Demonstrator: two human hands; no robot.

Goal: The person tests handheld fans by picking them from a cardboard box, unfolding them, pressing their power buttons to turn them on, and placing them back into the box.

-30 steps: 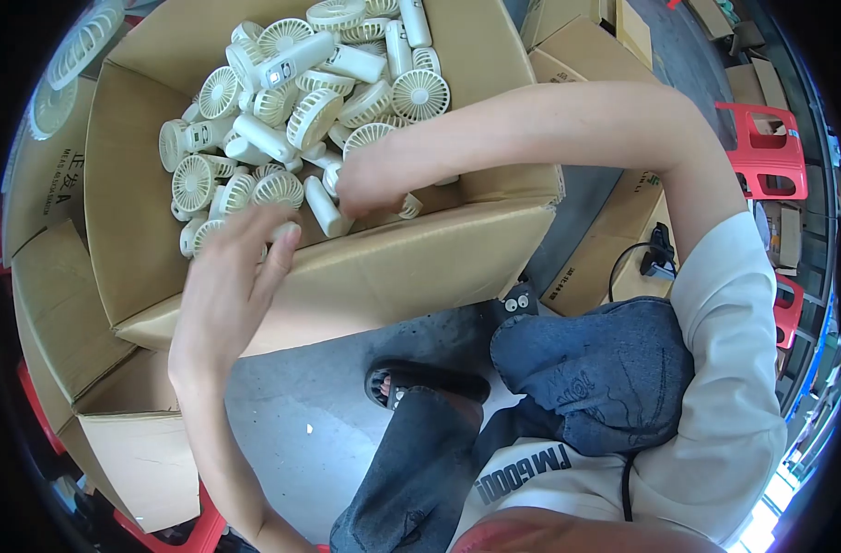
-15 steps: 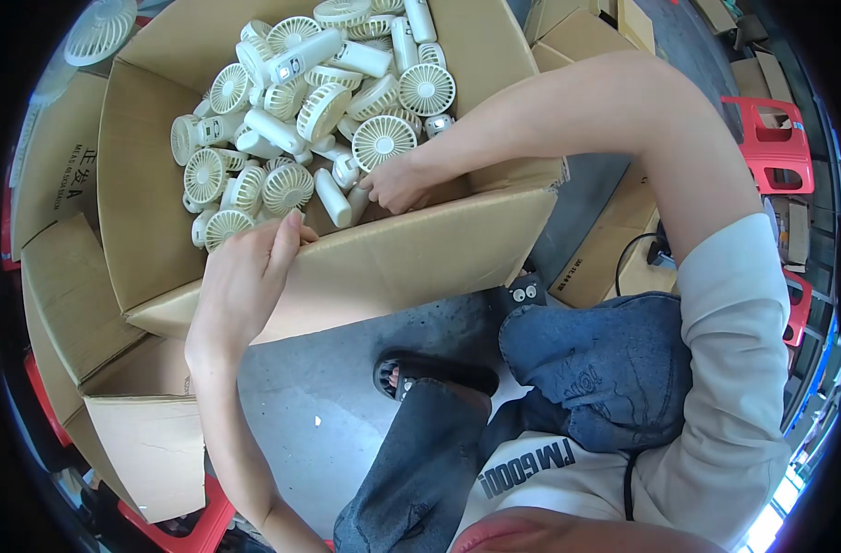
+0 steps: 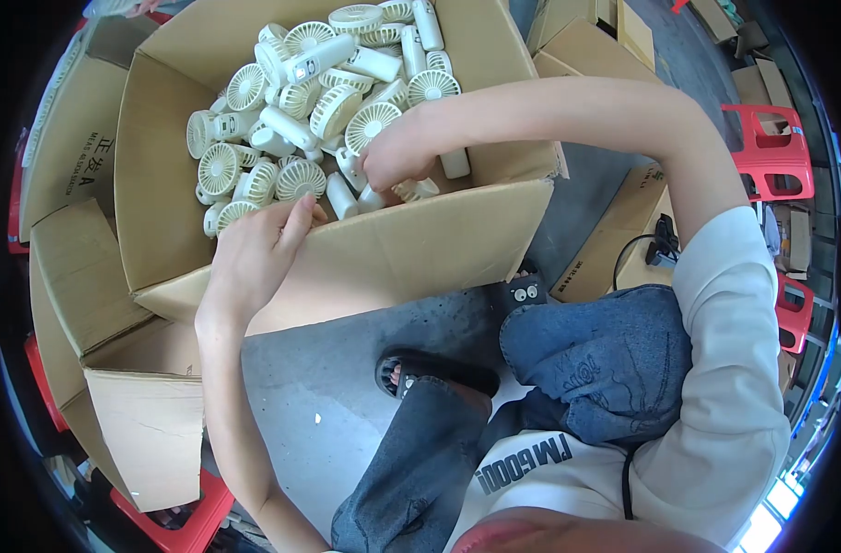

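A large cardboard box [image 3: 384, 251] holds a heap of white handheld fans [image 3: 301, 180] with round slatted heads and stubby handles. My left hand [image 3: 250, 253] grips the near rim, its thumb on top and its fingers over the edge, partly hidden. Inside the box, close to the near wall, my right hand [image 3: 400, 155] is closed among the fans with curled fingers. A fan head [image 3: 416, 190] shows just under that hand, and a fan handle [image 3: 455, 164] stands beside the wrist. What the right fingers hold is hidden.
Folded-out flaps of another carton [image 3: 149, 433] lie at the left. Red plastic stools [image 3: 772, 152] stand at the right. A flat carton with a black plug and cable [image 3: 662, 241] sits beside my knee. My sandalled foot [image 3: 434, 370] is on the grey floor.
My right hand has shifted slightly up inside the box, and a fan head now shows under it. The box and my left hand appear slightly further right and lower left of the box.
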